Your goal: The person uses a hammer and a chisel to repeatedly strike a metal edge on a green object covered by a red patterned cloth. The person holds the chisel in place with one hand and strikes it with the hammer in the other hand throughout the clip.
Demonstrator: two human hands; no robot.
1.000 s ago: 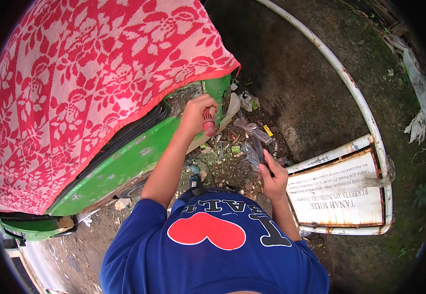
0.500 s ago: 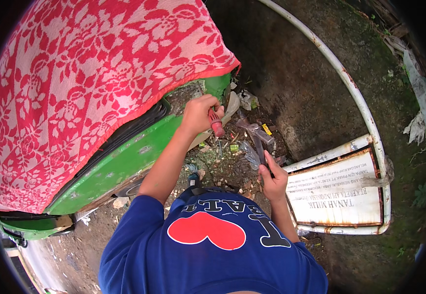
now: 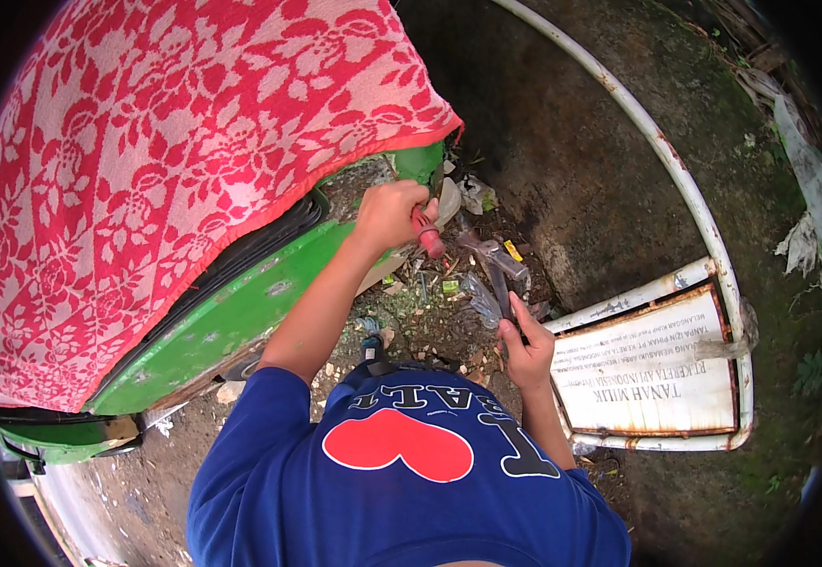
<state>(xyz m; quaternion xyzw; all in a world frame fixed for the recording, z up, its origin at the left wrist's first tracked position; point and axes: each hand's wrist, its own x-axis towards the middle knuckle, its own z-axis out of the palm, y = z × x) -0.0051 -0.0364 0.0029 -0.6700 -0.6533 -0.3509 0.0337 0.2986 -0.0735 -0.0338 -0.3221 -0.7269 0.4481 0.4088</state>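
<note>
My left hand [image 3: 392, 219] is closed around a screwdriver [image 3: 427, 233] with a grooved red handle. Its handle end sticks out toward the lower right, and my fist hides most of its shaft. The fist is at the scraped, rusty corner of a green car body [image 3: 231, 312]. Lower and to the right, my right hand [image 3: 528, 350] grips the dark handle of a hammer [image 3: 500, 269]. The hammer's metal head is up, a short way right of the red handle and apart from it.
A red and pink floral towel [image 3: 213, 142] drapes over the car body. On the right, a rusty white sign [image 3: 652, 364] lies in a curved white pipe frame [image 3: 661, 142]. Plastic scraps [image 3: 475, 195], leaves and rubble litter the ground between car and sign.
The screwdriver's handle end has shifted slightly right and up, with my left hand tilting a little. The hammer has stayed nearly in place in my right hand.
</note>
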